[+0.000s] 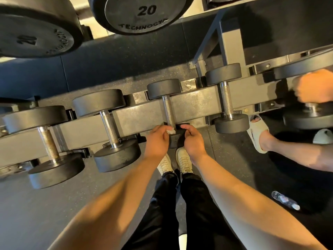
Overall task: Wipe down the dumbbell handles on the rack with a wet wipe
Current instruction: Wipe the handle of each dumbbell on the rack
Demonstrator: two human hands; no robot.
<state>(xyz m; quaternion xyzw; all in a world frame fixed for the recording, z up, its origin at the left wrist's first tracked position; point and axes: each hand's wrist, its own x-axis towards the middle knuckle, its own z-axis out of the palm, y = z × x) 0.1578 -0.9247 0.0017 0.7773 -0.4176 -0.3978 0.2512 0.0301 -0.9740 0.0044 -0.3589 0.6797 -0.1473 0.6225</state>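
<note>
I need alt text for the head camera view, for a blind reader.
The left hand pinches a crumpled white wet wipe at the near end of a knurled steel dumbbell handle on the grey metal rack, while the right hand holds that dumbbell's black round head.

Setting: gym, free-weights area. Evidence: steel rack holding a row of round-headed dumbbells in cradles, with knurled metal handles. Upper tier: larger heads stamped "20" with a partly readable brand name. Floor is dark speckled rubber. Water bottle lies on it at right.
</note>
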